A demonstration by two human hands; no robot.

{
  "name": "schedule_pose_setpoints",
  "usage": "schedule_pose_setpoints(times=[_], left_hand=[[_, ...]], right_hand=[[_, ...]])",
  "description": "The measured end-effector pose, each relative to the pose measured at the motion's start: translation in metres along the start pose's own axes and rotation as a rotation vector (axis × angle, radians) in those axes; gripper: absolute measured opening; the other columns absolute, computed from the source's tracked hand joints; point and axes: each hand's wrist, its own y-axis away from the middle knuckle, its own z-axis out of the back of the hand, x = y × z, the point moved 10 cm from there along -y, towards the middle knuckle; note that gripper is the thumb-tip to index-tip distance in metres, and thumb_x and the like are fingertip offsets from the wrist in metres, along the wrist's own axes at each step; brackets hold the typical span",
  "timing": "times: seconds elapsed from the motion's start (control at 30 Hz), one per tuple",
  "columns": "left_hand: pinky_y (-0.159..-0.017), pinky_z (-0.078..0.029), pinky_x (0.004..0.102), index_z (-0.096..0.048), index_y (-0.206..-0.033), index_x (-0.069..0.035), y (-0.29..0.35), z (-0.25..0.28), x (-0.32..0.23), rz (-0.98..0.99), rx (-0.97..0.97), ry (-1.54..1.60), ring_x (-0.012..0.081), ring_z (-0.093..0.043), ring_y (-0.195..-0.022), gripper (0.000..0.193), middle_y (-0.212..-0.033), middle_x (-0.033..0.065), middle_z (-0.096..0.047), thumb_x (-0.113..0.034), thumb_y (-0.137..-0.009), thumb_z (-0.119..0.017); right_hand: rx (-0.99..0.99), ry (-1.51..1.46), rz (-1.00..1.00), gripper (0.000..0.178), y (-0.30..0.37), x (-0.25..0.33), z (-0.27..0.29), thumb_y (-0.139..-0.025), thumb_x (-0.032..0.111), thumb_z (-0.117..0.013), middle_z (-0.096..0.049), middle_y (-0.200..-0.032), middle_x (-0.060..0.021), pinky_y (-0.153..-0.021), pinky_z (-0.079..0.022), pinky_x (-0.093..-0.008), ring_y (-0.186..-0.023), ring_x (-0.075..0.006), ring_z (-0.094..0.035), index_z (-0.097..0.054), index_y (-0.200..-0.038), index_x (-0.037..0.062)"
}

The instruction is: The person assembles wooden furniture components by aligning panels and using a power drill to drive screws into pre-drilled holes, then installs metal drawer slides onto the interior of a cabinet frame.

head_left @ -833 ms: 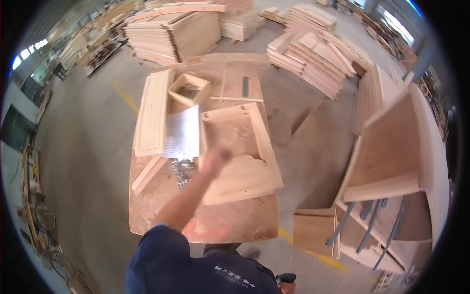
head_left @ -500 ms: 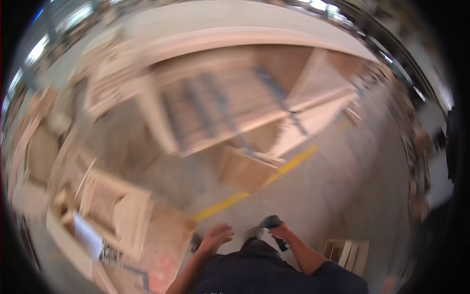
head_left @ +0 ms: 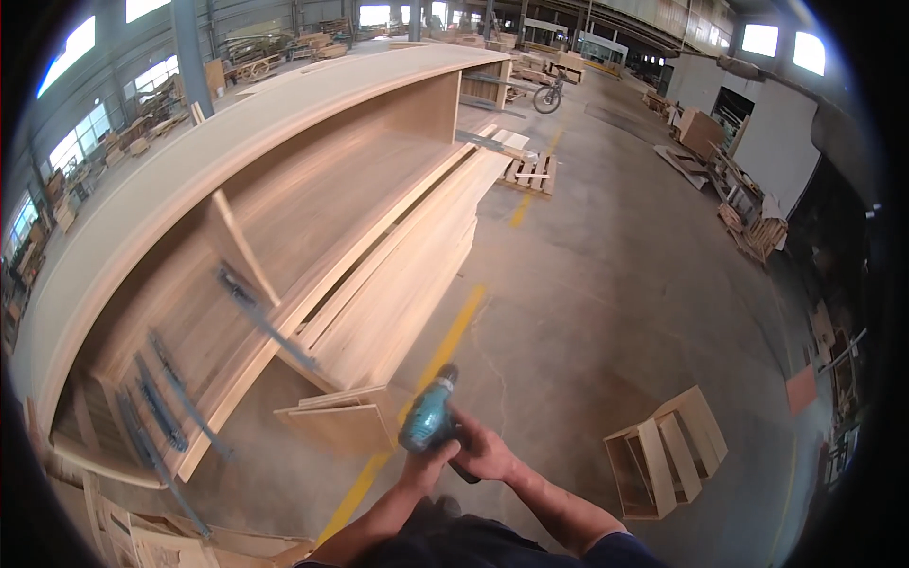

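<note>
A teal and black cordless drill (head_left: pixel 428 418) is held in front of my body, its chuck pointing forward and away from me. My right hand (head_left: pixel 485 449) closes around its handle from the right. Against the drill's rear and underside lies my left hand (head_left: pixel 431 466), its fingers bent in and partly hidden by the tool. Left of the hands stands a large, long wooden cabinet carcass (head_left: pixel 365 142) with its open side facing up toward me. Several long grey metal rails (head_left: pixel 163 402) lie across its near part, and another rail (head_left: pixel 260 317) rests over its front edge.
Flat wooden boards (head_left: pixel 341 421) lean by the cabinet, just beyond the drill. A small slatted wooden frame (head_left: pixel 668 454) sits on the floor at right. Farther off are a pallet (head_left: pixel 530 175) and a bicycle (head_left: pixel 548 97). A yellow line (head_left: pixel 464 327) crosses the concrete floor.
My view has swung so the cabinet runs away along the left. My left hand, earlier apart and empty, has come onto the drill, which my right hand still holds.
</note>
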Motion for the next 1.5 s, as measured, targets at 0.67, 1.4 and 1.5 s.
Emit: schedule_pose_setpoints(times=[0.67,1.4,1.5], left_hand=[[-0.079,-0.057,0.0370,-0.056,-0.131,-0.006,-0.409,-0.040,-0.042,0.094,-0.006,0.035,0.0229,-0.070,-0.090,0.046,-0.115,0.0114,-0.069,-0.008,-0.086,-0.067],[-0.067,-0.055,0.0319,-0.058,-0.118,-0.004,-0.963,-0.186,-0.051,-0.068,-0.078,0.065,0.0188,-0.065,-0.075,0.035,-0.097,0.0090,-0.066,-0.011,-0.085,-0.068],[-0.067,-0.054,0.0315,-0.061,-0.112,-0.003,-1.038,-0.184,-0.064,-0.144,-0.089,0.073,0.0179,-0.064,-0.074,0.029,-0.094,0.0079,-0.066,-0.009,-0.085,-0.066]], right_hand=[[-0.344,-0.262,-0.031,0.029,-0.237,-0.014,0.329,-0.097,-0.002,-0.056,-0.069,-0.112,-0.0141,-0.088,-0.055,-0.0312,-0.100,-0.0209,-0.069,-0.058,-0.126,-0.0027],[-0.479,-0.212,-0.017,0.024,-0.547,-0.138,0.842,-0.096,-0.001,-0.056,-0.071,-0.101,-0.0143,-0.080,-0.057,-0.0305,-0.087,-0.0181,-0.070,-0.060,-0.119,-0.0049],[-0.425,-0.093,0.021,0.024,-0.622,-0.131,0.881,-0.095,-0.001,-0.057,-0.073,-0.098,-0.0119,-0.080,-0.056,-0.0291,-0.087,-0.0160,-0.070,-0.061,-0.118,-0.0047]])
